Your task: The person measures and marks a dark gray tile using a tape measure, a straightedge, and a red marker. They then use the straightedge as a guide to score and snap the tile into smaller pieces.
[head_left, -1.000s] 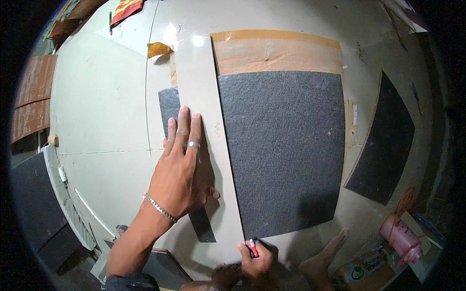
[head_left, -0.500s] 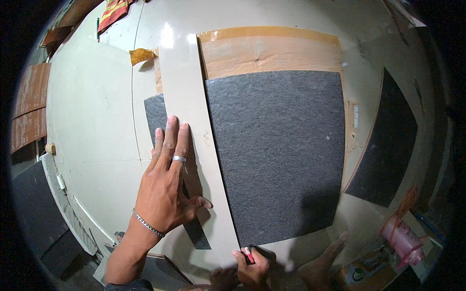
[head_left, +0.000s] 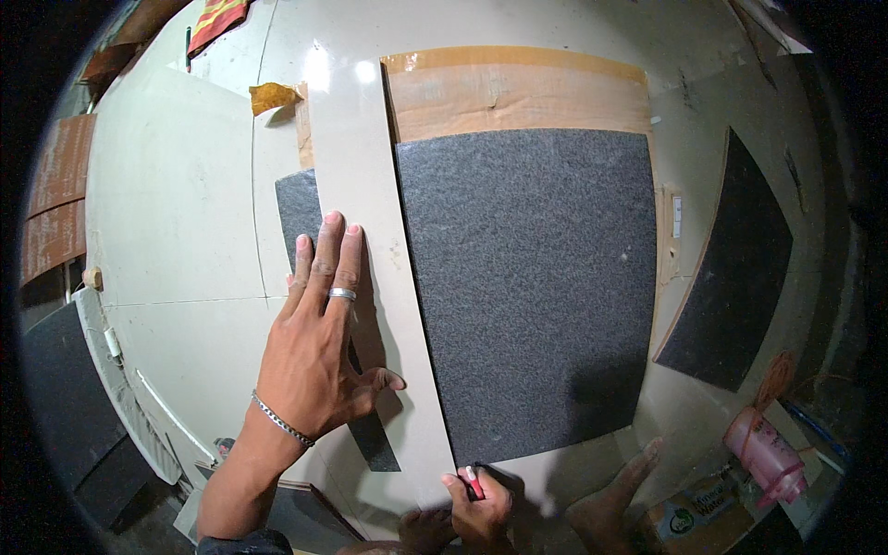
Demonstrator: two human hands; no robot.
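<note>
A long pale beige strip (head_left: 356, 120) lies lengthwise along the left edge of a large speckled dark grey sheet (head_left: 527, 287), over a narrower dark piece (head_left: 296, 199). My left hand (head_left: 314, 342) rests flat on the strip and narrow piece, fingers stretched forward, thumb out to the side. My right hand (head_left: 481, 509), at the strip's near end beside the sheet's lower left corner, is closed round a small red tool (head_left: 475, 483) with a white part; its working tip is too small to make out. Tan tape-edged backing (head_left: 518, 92) shows beyond the sheet.
All lies on a pale tiled surface (head_left: 176, 231). A dark curved offcut (head_left: 731, 268) and pink container (head_left: 763, 458) are right, brown panels (head_left: 55, 231) left, a striped cloth (head_left: 217, 23) at top, a cardboard box (head_left: 694, 518) and bare feet (head_left: 610, 499) near the bottom.
The whole scene has shifted a little left in the picture. Both hands show little or no movement relative to the strip and sheet, and their grips look the same.
</note>
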